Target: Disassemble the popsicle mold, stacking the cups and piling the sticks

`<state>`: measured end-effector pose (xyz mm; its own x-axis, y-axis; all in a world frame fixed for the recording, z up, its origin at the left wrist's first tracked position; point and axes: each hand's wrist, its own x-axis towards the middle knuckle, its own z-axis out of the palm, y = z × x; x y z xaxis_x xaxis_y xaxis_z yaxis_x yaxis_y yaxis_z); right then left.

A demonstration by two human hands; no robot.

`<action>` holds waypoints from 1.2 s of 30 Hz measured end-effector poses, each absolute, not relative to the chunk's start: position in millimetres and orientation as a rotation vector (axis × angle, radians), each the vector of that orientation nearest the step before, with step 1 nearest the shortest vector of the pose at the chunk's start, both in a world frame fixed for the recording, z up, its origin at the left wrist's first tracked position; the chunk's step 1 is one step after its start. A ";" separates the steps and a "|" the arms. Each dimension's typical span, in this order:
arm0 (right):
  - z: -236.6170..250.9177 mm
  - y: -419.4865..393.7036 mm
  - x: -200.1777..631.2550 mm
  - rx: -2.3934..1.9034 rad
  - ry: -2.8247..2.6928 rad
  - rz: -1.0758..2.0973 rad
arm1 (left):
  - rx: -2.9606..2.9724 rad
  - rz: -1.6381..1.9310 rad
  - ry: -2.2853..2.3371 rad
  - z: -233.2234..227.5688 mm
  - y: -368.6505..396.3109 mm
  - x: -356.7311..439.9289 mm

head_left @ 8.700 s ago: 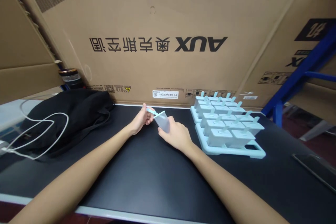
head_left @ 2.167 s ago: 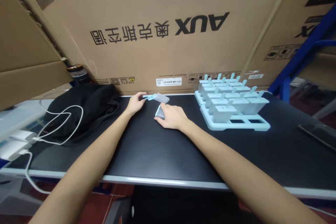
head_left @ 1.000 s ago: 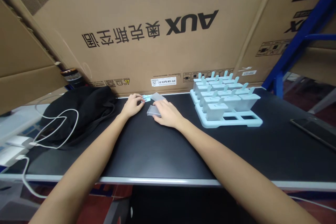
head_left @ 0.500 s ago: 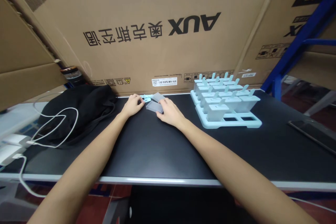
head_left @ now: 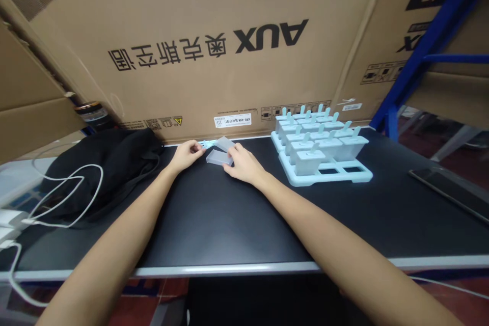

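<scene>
- Landmark: the pale blue mould tray (head_left: 359, 177), standing on the black surface (head_left: 237, 219) toward its right half, with rows of lidded moulds in it and two empty slots along its near edge.
- Two translucent mould cups lie on their sides well to the left of the tray, close under the big cardboard box (head_left: 214, 5) at the back.
- Near cup (head_left: 217, 158): long axis runs roughly left to right, slightly skewed, and it lies flat on the surface. Far cup (head_left: 225, 143) sits just behind it, angled, the two nearly touching.
- Right hand (head_left: 244, 165): rests just right of the near cup, on the tray side, with the fingers (head_left: 231, 159) against that cup's right end. Fingers loosely curled on it, a light hold rather than a firm clench; I cannot tell if the cup is lifted at all.
- Left hand (head_left: 186, 154): further from the tray, left of both cups. Fingers pinched on a small pale blue stick piece (head_left: 208, 144) whose length points right, toward the far cup.
- Key relation: the cups lie between the two hands; the right hand is nearer to the near cup, the left hand's stick end nearer to the far cup.
- Further left again from the tray: a black bag (head_left: 103, 165) with a white cable (head_left: 64, 198) draped on it.
</scene>
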<state>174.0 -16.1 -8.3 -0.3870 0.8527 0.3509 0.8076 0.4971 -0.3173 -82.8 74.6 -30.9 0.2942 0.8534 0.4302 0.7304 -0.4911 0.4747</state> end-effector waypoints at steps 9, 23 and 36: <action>-13.0 -13.5 174.2 -1.318 -2.255 0.135 | 2.468 1.166 1.483 -33.5 85.6 -73.3; 25.9 -94.5 190.3 -1.083 -2.449 0.142 | 2.746 0.788 1.157 -16.1 48.8 -55.6; 10.7 -145.9 347.4 -1.560 -1.395 -0.279 | 2.817 0.864 1.199 -14.9 39.9 -35.2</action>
